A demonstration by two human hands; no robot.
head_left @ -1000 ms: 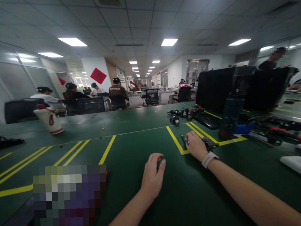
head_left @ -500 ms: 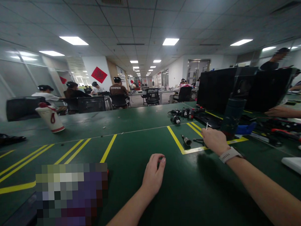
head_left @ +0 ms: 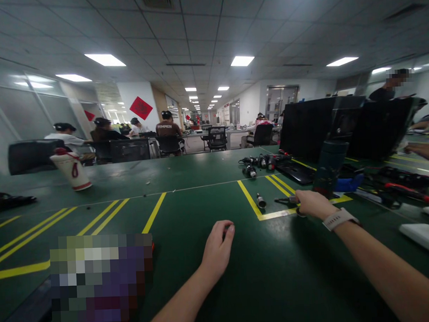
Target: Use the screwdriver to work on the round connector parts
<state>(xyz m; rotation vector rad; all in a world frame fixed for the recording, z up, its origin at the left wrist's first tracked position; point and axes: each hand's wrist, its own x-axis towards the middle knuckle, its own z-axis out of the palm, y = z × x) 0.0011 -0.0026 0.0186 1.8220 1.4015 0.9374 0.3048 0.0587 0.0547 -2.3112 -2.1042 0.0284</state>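
My left hand point(head_left: 217, 249) rests on the green mat point(head_left: 188, 204) in the middle. Its thumb and forefinger are pinched together on something small and dark that I cannot make out. My right hand point(head_left: 312, 204), with a white wristband point(head_left: 338, 218), lies low on the mat at the yellow corner line point(head_left: 272, 214). Its fingers are curled around something hidden. A thin dark tool point(head_left: 282, 199) lies just left of its fingertips. A small metal cylinder point(head_left: 260, 200) stands further left, apart from both hands.
A dark tumbler point(head_left: 329, 168) and a blue object point(head_left: 349, 182) stand behind my right hand. Black monitors point(head_left: 304, 125), a cluster of dark parts point(head_left: 260, 161), red-handled tools point(head_left: 409, 192) and a white pad point(head_left: 421, 233) are nearby. A white cup point(head_left: 72, 173) stands far left. Another person's hand point(head_left: 421, 150) shows at right.
My right hand left the metal cylinder, rose with a thin pale stick, moved right and came down by the yellow line. My left thumb and forefinger closed into a pinch.
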